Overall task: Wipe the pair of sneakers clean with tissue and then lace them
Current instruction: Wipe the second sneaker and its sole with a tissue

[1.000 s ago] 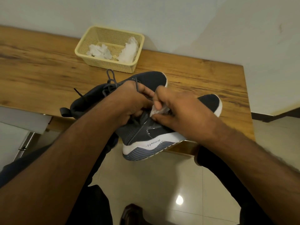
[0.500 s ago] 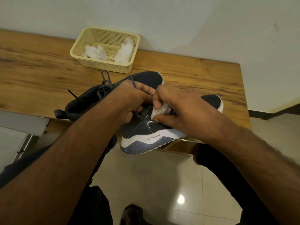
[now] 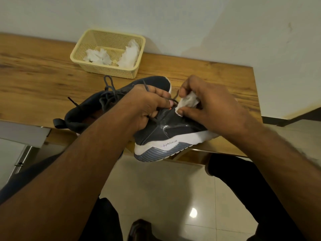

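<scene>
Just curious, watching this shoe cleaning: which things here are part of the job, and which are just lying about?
Part of the job:
near sneaker
far sneaker
tissue in the right hand
left hand

Lying about:
basket with crumpled tissues
wooden table

The table (image 3: 34,80) is seen to be grained wood with a low sheen. The basket (image 3: 111,70) is perforated plastic. Crumpled paper tissue (image 3: 188,101) is shown against the sneaker (image 3: 173,129), matt cloth with glossy overlays. The floor (image 3: 165,188) is glossy tile.
</scene>
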